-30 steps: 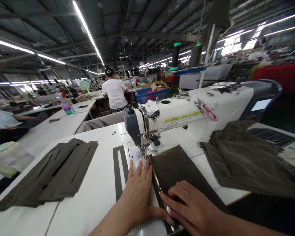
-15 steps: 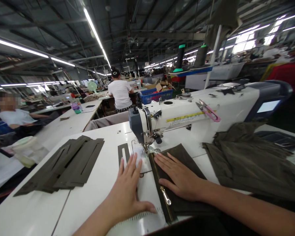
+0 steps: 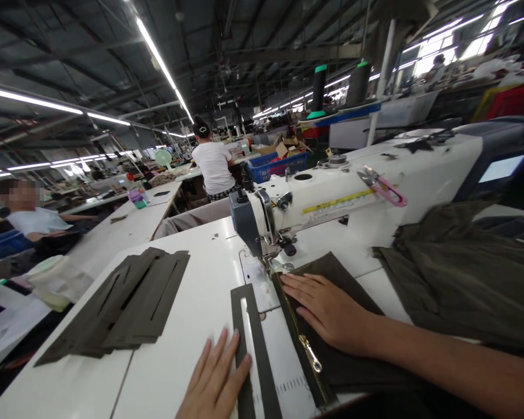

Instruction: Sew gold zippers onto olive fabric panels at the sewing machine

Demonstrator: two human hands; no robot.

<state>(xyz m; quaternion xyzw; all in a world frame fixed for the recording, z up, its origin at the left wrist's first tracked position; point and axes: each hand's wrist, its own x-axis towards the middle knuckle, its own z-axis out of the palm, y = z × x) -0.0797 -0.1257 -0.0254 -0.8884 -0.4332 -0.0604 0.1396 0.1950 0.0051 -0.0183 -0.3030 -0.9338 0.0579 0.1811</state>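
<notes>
My right hand (image 3: pixel 332 311) lies flat, fingers out, on an olive fabric piece (image 3: pixel 332 267) beside the sewing machine's needle area. Along that fabric's left edge runs a zipper (image 3: pixel 291 311) with a gold-coloured zipper pull (image 3: pixel 311 354); its upper end reaches the presser foot (image 3: pixel 271 265). My left hand (image 3: pixel 218 375) is open, its fingertips resting on the left border of a flat olive strip (image 3: pixel 239 308) with a long slot cut in it. The strip lies on the white table, left of the zipper and apart from it.
A stack of slotted olive pieces (image 3: pixel 126 308) lies at left. The sewing machine (image 3: pixel 353 192) carries pink-handled snips (image 3: pixel 384 186) on its arm. Crumpled olive fabric (image 3: pixel 463 273) sits at right. Thread cones (image 3: pixel 318 93) stand behind; a person in white (image 3: pixel 212 166) sits ahead.
My left hand has drawn back toward me, and the slotted strip has come nearer with it, away from beside the needle plate. My right hand stays on the fabric. The view has shifted slightly.
</notes>
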